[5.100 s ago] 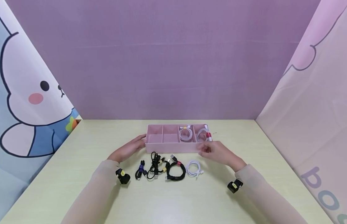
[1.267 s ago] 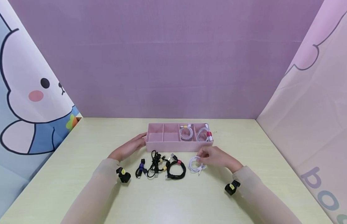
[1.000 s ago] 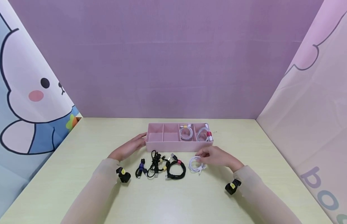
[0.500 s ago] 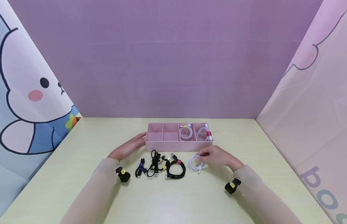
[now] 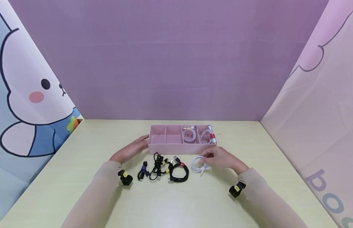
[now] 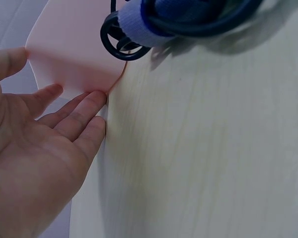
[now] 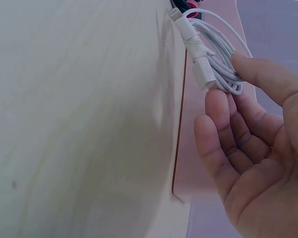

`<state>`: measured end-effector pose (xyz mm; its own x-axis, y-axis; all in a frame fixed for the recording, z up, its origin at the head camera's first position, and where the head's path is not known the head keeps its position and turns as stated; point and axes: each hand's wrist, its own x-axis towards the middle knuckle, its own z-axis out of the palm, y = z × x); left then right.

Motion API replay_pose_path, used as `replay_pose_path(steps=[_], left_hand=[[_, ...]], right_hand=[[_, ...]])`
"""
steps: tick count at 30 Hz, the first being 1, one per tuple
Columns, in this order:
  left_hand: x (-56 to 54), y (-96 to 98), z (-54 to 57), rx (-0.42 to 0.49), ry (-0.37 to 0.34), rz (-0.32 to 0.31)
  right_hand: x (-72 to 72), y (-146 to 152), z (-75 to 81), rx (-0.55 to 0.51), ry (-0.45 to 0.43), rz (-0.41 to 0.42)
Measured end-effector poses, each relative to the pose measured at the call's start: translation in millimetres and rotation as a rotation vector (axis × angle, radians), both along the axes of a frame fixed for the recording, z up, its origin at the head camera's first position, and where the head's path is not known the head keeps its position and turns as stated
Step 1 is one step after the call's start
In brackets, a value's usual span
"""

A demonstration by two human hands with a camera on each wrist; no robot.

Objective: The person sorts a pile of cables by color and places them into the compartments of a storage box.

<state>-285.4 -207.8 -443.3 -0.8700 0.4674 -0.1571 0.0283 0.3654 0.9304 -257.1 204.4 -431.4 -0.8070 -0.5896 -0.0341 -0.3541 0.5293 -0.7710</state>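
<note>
My right hand (image 5: 222, 158) pinches a coiled white charging cable (image 5: 197, 165) between thumb and fingers, just in front of the pink box. In the right wrist view that cable (image 7: 216, 54) shows a metal plug tip and a white wrap round its end. My left hand (image 5: 131, 151) touches the left end of the pink divided box (image 5: 176, 148) with fingers fairly straight; the left wrist view shows its fingertips on the pink wall (image 6: 79, 49). White coiled cables lie in the two right compartments, one with a yellow tie (image 5: 189, 135), the other with a red tie (image 5: 206, 136).
On the table in front of the box lie black cables: one with a purple tie (image 5: 143, 171), one with yellow ties (image 5: 157, 167), and a round coil with a red tie (image 5: 179, 174). A purple backdrop (image 5: 170, 63) rises behind the table; printed cloths flank it.
The right hand came down from the box's right front to the white cable on the table and took hold of it. Lately the cable has risen slightly. The left hand stays at the box.
</note>
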Motion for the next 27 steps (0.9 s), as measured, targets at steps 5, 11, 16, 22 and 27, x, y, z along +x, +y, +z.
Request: replay_pose_path(steps=[5,11,16,22,27], left_hand=[[-0.1,-0.2,-0.2,-0.005,0.0,0.0],[-1.0,-0.1,-0.3,-0.005,-0.007,0.007],[-2.1,-0.9,-2.1,0.001,-0.001,0.001],[-4.0,-2.2,-6.0,0.015,0.016,-0.019],[-4.5,-2.1,-6.5,0.021,0.015,-0.016]], right_hand=[[-1.0,-0.5,1.3,0.002,0.039,-0.022],[-2.1,-2.3,2.7,0.001,0.055,-0.062],[-1.7,-3.4,5.7,-0.004,0.061,-0.081],[-2.9,-4.4,7.5,-0.016,0.084,-0.092],[-4.3,-5.2,8.5,-0.028,0.101,-0.105]])
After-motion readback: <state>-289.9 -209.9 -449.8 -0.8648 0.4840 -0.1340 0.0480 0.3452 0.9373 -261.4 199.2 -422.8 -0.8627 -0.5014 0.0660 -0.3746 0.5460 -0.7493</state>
